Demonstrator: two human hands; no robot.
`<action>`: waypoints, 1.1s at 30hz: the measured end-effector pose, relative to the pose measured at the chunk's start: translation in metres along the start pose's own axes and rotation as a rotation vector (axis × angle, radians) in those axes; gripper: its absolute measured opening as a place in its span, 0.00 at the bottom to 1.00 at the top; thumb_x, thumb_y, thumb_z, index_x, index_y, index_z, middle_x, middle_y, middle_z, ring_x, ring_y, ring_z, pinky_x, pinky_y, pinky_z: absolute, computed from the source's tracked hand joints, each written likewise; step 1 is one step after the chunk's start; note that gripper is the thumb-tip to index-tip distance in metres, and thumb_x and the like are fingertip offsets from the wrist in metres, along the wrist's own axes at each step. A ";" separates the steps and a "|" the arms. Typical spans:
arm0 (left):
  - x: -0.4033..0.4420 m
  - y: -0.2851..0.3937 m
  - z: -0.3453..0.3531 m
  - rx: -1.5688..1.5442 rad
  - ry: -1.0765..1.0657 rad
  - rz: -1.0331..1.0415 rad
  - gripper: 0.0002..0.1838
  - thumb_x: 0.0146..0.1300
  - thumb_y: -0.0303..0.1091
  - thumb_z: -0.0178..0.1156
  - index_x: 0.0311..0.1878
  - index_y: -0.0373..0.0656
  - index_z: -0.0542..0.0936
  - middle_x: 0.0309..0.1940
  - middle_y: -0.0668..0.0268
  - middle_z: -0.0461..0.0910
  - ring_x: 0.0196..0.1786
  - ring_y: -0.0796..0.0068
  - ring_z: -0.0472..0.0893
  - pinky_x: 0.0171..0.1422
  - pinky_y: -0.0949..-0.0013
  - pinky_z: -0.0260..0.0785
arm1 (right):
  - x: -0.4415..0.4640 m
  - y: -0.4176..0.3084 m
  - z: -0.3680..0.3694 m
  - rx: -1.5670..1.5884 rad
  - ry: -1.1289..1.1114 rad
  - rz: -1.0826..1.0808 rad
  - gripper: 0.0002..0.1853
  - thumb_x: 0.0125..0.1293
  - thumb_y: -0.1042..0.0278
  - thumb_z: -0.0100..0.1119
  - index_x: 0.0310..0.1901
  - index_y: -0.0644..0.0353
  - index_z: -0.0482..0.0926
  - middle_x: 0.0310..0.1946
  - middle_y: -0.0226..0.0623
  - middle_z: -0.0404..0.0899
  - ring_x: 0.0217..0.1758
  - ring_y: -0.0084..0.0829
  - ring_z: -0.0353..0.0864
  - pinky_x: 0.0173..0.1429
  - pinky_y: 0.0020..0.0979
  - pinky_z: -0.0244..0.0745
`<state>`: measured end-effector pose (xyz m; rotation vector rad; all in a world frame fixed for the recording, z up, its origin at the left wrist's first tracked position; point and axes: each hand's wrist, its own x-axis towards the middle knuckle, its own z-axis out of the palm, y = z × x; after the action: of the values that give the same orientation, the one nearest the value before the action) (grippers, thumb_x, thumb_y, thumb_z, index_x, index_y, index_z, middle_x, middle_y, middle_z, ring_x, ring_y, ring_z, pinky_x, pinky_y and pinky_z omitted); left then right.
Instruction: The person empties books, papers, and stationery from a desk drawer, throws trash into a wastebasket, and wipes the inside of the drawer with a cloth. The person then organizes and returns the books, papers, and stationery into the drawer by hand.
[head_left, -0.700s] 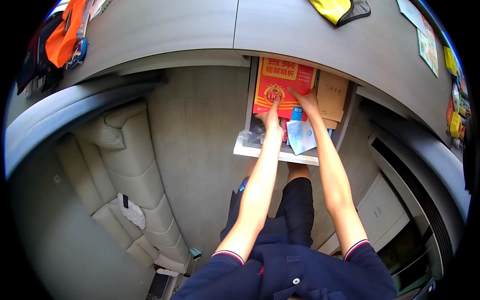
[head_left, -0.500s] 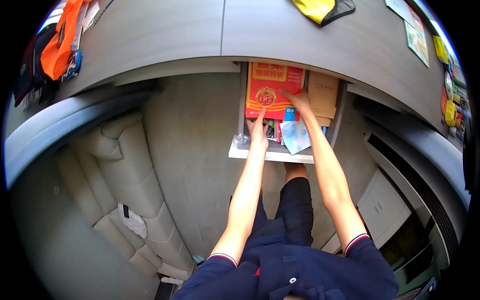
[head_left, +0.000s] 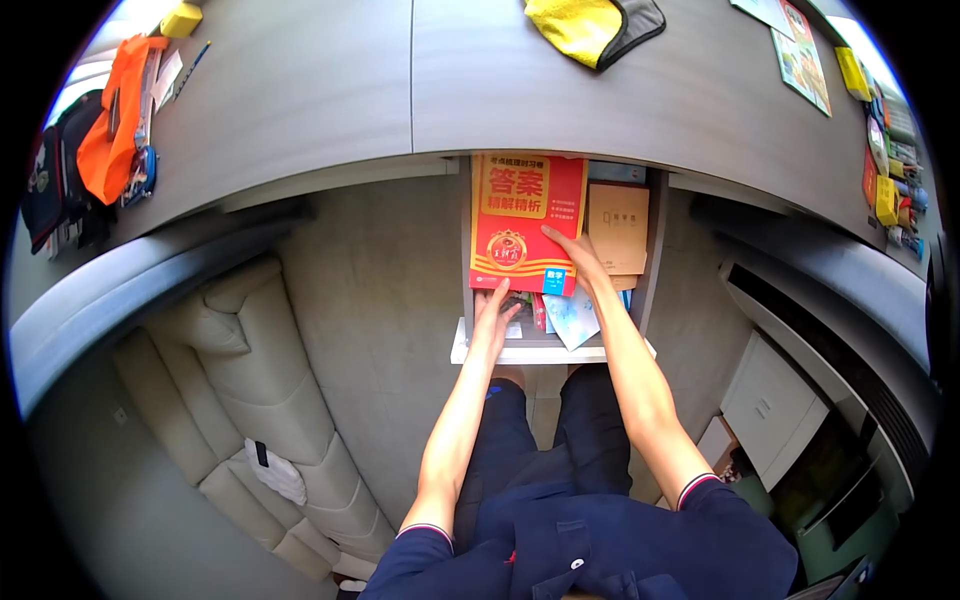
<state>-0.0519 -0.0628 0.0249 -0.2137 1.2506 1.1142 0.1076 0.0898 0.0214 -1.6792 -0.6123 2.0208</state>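
A red book with large yellow print lies in the open drawer. My right hand grips its right edge, thumb on the cover and the other fingers partly hidden. At the book's lower left edge is my left hand, fingers spread and fingertips against the edge. A brown booklet lies to the right of the red book. Below them, near the drawer's white front, a light blue and white sheet sits beside small colourful items, partly covered.
On the grey desk are a yellow and grey cloth, an orange bag at the left, and booklets and yellow items at the right. A beige sofa stands at lower left, a white cabinet at right.
The head view has shifted, and more of the red book's cover shows beyond the desk edge. My left hand has moved from the cover to the book's lower left edge, its fingers spreading.
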 end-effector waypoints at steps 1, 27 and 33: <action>-0.003 -0.001 0.003 -0.003 0.006 -0.010 0.35 0.68 0.44 0.68 0.72 0.51 0.62 0.64 0.66 0.72 0.63 0.69 0.73 0.64 0.53 0.67 | -0.006 -0.005 -0.001 0.058 -0.047 0.016 0.32 0.63 0.58 0.75 0.62 0.68 0.75 0.54 0.48 0.84 0.53 0.34 0.86 0.55 0.33 0.84; -0.052 0.061 0.023 -0.228 -0.149 -0.134 0.68 0.40 0.67 0.78 0.77 0.35 0.56 0.76 0.44 0.58 0.77 0.44 0.59 0.80 0.39 0.55 | -0.037 -0.039 -0.010 0.167 -0.022 0.070 0.31 0.39 0.44 0.82 0.35 0.65 0.89 0.32 0.41 0.87 0.33 0.34 0.85 0.38 0.35 0.80; -0.117 0.068 0.101 -0.257 -0.262 0.055 0.67 0.45 0.71 0.74 0.79 0.37 0.55 0.77 0.48 0.60 0.77 0.45 0.61 0.80 0.39 0.57 | -0.040 -0.023 -0.039 0.382 -0.492 -0.547 0.29 0.60 0.49 0.74 0.56 0.63 0.84 0.49 0.42 0.87 0.49 0.37 0.86 0.53 0.37 0.83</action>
<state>-0.0268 -0.0252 0.1878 -0.2186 0.8849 1.3058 0.1539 0.0871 0.0599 -0.6942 -0.6934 1.9644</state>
